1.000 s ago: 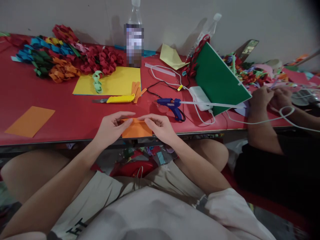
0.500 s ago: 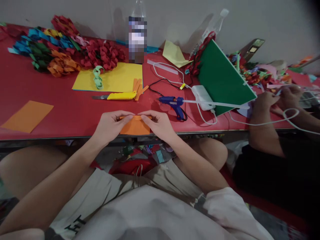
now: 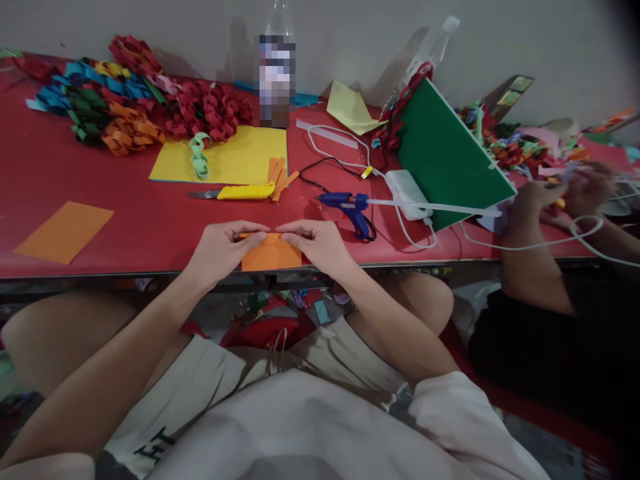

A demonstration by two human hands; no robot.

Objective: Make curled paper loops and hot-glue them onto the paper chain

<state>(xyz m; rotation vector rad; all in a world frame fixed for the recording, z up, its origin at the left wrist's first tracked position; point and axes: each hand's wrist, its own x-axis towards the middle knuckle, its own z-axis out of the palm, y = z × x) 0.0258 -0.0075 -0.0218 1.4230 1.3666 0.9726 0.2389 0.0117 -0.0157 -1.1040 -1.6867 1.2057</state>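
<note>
At the table's front edge, my left hand (image 3: 226, 250) and my right hand (image 3: 317, 248) pinch the top edge of a sheet of orange paper (image 3: 271, 258) between thumbs and fingers. A narrow fold runs along that edge, and the fingertips behind it are partly hidden. Just beyond my hands lies a yellow utility knife (image 3: 246, 192) with its blade out to the left. Several orange paper strips (image 3: 280, 179) lie by its handle. To the right of my right hand rests a blue glue gun (image 3: 347, 208) with a long glue stick in its back.
Another orange sheet (image 3: 65, 232) lies at left. Yellow paper (image 3: 235, 157) and piled paper chains (image 3: 130, 107) are behind. A white power strip (image 3: 407, 193) with cables and a leaning green board (image 3: 445, 153) stand right. A co-worker's hands (image 3: 565, 193) are at far right.
My hands keep their pinch on the orange paper, with only a slight shift at the fold. The view has shifted a little. The co-worker's hands have moved slightly.
</note>
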